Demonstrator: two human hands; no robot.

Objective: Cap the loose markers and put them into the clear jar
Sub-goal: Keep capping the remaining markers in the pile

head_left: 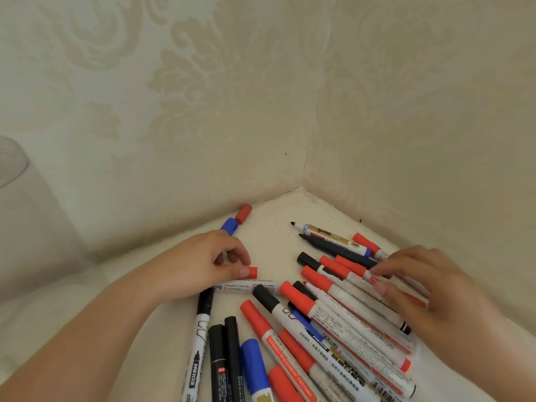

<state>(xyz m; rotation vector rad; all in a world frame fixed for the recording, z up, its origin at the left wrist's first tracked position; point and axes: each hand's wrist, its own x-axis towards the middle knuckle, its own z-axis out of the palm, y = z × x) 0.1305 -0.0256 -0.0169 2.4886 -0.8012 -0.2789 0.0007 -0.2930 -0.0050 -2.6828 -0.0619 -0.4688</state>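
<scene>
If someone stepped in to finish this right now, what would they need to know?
Left hand: pinching a loose red cap just above the table.
Right hand: fingertips resting on a red-capped marker in the pile; no firm grip visible.
Clear jar: far left, at the picture's edge, no markers visible inside.
Loose caps: one red and one blue by the wall.
Uncapped: gold-barrelled marker and dark marker near the corner, tips bare.
Done: nothing in the jar, as far as can be seen.
Left: cap the bare markers, then move the whole pile into the jar.
</scene>
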